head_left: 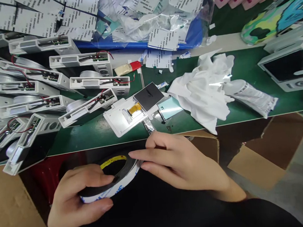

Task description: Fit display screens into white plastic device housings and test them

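Note:
A roll of tape [120,183] with a white, blue-printed outer face and a yellow inner core is held in front of my body, below the table edge. My left hand [76,196] grips its left side, thumb and fingers around the band. At the roll's right side, the fingertips of my right hand [180,160] pinch its edge. Just beyond my hands, a small dark screen [149,95] with an orange ribbon cable [135,108] lies against a white panel [121,124]. A pale green film [170,108] lies right of the screen.
Several white device housings [99,81] with red wires crowd the left. A crumpled white cloth [204,89] and a crushed tube [252,96] lie to the right. Behind stands a blue tray [136,45] of printed liners; a red-capped piece [127,68] is nearby. Cardboard boxes [263,150] stand below.

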